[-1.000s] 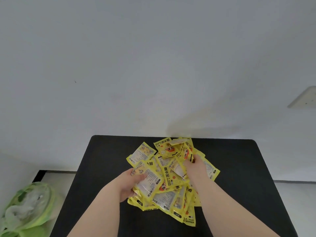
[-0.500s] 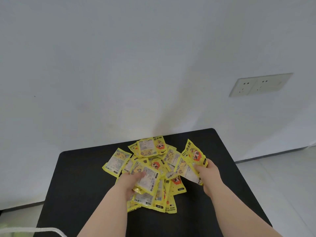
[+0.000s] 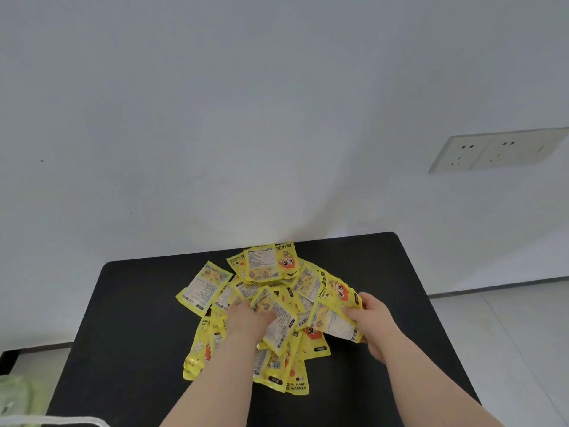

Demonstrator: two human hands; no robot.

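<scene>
In the head view, your left hand point(image 3: 248, 318) is gripping a label-side packet point(image 3: 278, 323) on top of the yellow hand-warmer pile point(image 3: 261, 266), which is lying mid-way across the black table point(image 3: 138, 318). Your right hand point(image 3: 374, 315) is pinching lifted packets point(image 3: 334, 322) at the pile's right edge.

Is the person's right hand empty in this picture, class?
No, the right hand grips yellow packets between thumb and fingers.
</scene>
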